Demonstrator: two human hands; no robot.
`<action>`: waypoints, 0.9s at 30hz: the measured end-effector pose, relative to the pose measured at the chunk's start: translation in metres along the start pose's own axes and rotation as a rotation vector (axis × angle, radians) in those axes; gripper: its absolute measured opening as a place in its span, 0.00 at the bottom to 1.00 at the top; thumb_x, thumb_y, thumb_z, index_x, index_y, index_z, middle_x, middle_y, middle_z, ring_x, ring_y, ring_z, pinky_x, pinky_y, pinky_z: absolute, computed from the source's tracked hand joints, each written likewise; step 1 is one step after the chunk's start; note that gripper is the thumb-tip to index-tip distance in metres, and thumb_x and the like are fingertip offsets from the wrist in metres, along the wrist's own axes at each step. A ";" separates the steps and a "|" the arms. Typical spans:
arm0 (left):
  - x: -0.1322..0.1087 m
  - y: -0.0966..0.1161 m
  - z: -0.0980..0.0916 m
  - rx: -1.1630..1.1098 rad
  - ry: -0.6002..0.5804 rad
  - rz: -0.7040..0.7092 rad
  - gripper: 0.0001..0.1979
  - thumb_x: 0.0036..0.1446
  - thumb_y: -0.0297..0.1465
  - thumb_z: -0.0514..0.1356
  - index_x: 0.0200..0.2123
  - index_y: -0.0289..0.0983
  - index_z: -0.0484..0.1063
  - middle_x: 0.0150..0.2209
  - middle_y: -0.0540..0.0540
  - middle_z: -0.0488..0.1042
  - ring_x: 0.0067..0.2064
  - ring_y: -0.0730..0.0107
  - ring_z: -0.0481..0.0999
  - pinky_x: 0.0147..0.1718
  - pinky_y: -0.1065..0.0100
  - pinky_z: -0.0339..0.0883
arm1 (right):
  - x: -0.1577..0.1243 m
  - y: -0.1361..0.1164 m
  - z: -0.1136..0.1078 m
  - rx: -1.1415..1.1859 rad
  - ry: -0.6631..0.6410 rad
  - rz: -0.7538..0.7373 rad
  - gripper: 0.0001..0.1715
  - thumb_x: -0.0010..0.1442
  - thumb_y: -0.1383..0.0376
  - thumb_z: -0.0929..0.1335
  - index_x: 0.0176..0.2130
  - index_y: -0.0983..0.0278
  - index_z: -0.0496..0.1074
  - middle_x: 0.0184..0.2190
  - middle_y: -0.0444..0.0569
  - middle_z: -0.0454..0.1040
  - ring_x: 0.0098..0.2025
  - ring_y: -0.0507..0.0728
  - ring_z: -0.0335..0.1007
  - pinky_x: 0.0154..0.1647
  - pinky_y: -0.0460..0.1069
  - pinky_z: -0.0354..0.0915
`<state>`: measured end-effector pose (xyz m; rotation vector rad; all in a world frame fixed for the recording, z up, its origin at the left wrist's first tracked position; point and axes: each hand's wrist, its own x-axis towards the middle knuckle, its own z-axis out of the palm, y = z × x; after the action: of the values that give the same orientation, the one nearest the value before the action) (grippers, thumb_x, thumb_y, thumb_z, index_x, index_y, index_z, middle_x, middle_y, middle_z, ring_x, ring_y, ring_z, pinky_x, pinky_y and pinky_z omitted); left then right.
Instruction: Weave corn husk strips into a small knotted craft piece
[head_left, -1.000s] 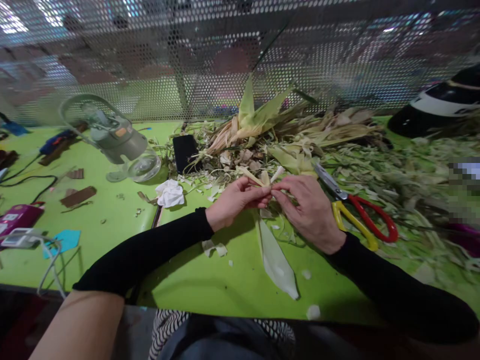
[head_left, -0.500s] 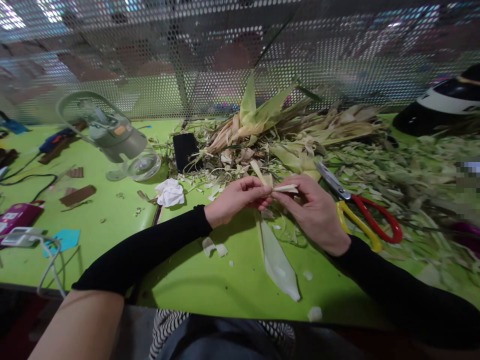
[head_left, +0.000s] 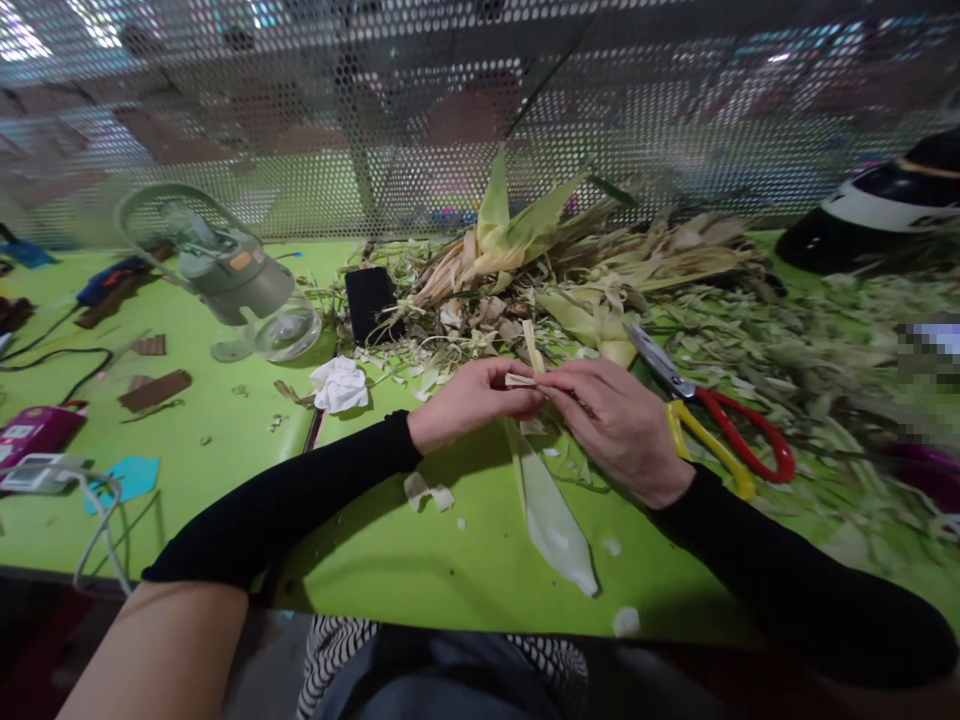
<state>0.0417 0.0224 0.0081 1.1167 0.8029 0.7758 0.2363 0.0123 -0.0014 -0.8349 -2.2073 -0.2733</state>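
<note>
Both hands meet over the near middle of the green table, fingertips pinched on a pale corn husk strip (head_left: 533, 350). My left hand (head_left: 476, 398) is closed on it from the left, with a folded end showing between thumb and forefinger. From the right, my right hand (head_left: 619, 425) pinches the same piece, its fingers partly hiding it. Below the hands a broad, whitish-green corn husk (head_left: 553, 518) hangs or lies towards the table edge; whether it joins the held strip is hidden. Scissors (head_left: 686, 388) with red and yellow handles lie partly open beside my right hand.
Behind the hands lies a heap of corn husks (head_left: 517, 250) and shreds, with a black phone (head_left: 373, 305) at its left. A crumpled tissue (head_left: 340, 384), a tilted bottle (head_left: 232, 270) and cables are on the left. A perforated metal screen (head_left: 420, 120) stands behind.
The strip's folded end, which pointed right under my right hand, now lies leftward at my left fingers. My right hand has shifted slightly and closed in towards the left.
</note>
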 end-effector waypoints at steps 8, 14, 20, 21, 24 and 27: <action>0.002 -0.009 0.003 -0.018 0.016 0.017 0.05 0.63 0.28 0.63 0.38 0.30 0.75 0.31 0.48 0.78 0.31 0.78 0.77 0.41 0.67 0.72 | 0.005 -0.007 -0.003 0.381 -0.077 0.512 0.08 0.65 0.59 0.70 0.41 0.61 0.73 0.33 0.48 0.78 0.32 0.57 0.75 0.33 0.53 0.72; 0.001 -0.013 0.006 -0.011 -0.007 0.013 0.05 0.63 0.28 0.63 0.36 0.31 0.74 0.29 0.50 0.77 0.31 0.78 0.76 0.41 0.67 0.71 | 0.003 0.003 0.003 0.611 -0.083 0.734 0.12 0.62 0.58 0.71 0.43 0.60 0.71 0.34 0.47 0.77 0.34 0.56 0.74 0.33 0.50 0.71; 0.000 -0.013 0.006 0.023 -0.016 0.030 0.05 0.63 0.28 0.63 0.37 0.31 0.74 0.29 0.50 0.76 0.30 0.79 0.74 0.40 0.69 0.69 | 0.003 0.007 -0.001 0.421 -0.126 0.527 0.09 0.66 0.60 0.68 0.44 0.60 0.76 0.38 0.49 0.77 0.38 0.58 0.75 0.38 0.54 0.72; 0.000 -0.012 0.006 0.049 -0.031 0.019 0.05 0.63 0.28 0.63 0.36 0.31 0.74 0.29 0.50 0.77 0.30 0.79 0.74 0.39 0.69 0.69 | 0.003 0.006 -0.002 0.361 -0.122 0.462 0.10 0.67 0.60 0.68 0.44 0.59 0.77 0.39 0.50 0.77 0.41 0.60 0.76 0.41 0.55 0.73; 0.000 -0.011 0.005 0.070 -0.077 -0.036 0.06 0.63 0.27 0.63 0.34 0.30 0.74 0.29 0.49 0.77 0.29 0.79 0.74 0.39 0.69 0.69 | 0.005 0.001 -0.006 0.247 -0.068 0.282 0.09 0.68 0.61 0.68 0.43 0.57 0.80 0.42 0.51 0.79 0.47 0.62 0.76 0.48 0.60 0.72; 0.000 -0.011 0.005 0.019 -0.067 -0.079 0.07 0.64 0.26 0.62 0.32 0.30 0.73 0.29 0.48 0.77 0.29 0.79 0.74 0.40 0.68 0.70 | 0.006 -0.002 -0.009 0.247 -0.091 0.180 0.10 0.68 0.63 0.68 0.45 0.54 0.81 0.41 0.49 0.82 0.45 0.62 0.77 0.47 0.61 0.71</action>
<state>0.0478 0.0174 -0.0012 1.1157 0.7949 0.6630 0.2366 0.0099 0.0094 -0.9142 -2.1751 0.1249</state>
